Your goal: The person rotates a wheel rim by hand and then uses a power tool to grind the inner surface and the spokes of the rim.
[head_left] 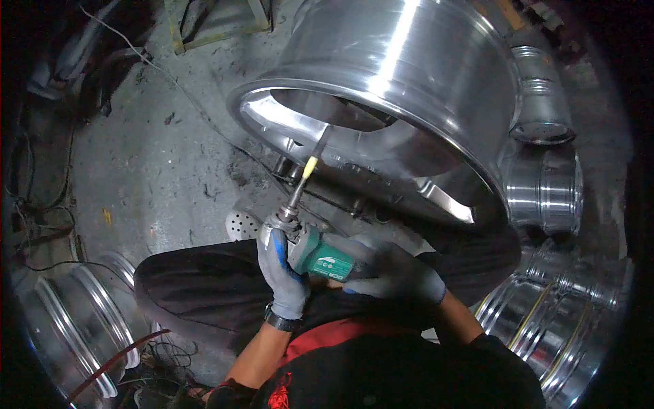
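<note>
A green power grinder [328, 262] with a long metal shaft is held in both gloved hands over my lap. My left hand [281, 262], in a grey and blue glove, wraps round its metal head. Farther back, my right hand [395, 273] is closed on the body, darker and partly in shadow. A yellow band marks the grinding bit [315, 163], whose tip overlaps the inner edge of a window in the large shiny wheel rim [402, 61]. The rim stands tilted in front of me, its spoke face toward my knees.
Several metal rims [545, 191] are stacked along the right side, and more rims [82, 313] stand at lower left. A thin cable [184, 92] crosses the grey floor [143, 184]. At the top left is a metal stand [221, 34].
</note>
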`<control>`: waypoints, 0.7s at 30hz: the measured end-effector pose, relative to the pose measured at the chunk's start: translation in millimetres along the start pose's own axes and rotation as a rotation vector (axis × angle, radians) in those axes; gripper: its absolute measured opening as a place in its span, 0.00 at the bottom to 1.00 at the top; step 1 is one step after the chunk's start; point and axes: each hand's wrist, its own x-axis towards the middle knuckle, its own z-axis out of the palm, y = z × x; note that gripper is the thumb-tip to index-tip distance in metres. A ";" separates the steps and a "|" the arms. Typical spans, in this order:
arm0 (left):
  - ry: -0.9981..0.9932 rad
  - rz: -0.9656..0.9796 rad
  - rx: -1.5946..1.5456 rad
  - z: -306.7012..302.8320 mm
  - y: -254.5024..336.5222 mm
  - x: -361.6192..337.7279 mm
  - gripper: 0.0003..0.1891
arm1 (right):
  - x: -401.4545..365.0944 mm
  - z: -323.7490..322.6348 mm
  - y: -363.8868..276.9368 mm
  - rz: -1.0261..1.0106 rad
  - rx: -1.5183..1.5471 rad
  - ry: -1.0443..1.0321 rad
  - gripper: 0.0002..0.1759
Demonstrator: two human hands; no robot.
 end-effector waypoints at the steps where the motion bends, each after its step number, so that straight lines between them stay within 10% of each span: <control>1: 0.034 -0.109 -0.159 2.3 -0.6 -0.9 0.20 | -3.4 1.7 0.2 0.013 0.000 0.007 0.51; 11: 0.091 -0.254 -0.492 -14.3 17.2 11.9 0.16 | 15.2 1.3 -0.4 -0.137 0.025 0.041 0.51; 21: -0.060 0.207 0.169 -18.5 -14.3 -2.6 0.26 | -5.6 8.7 -3.6 0.135 0.153 -0.022 0.52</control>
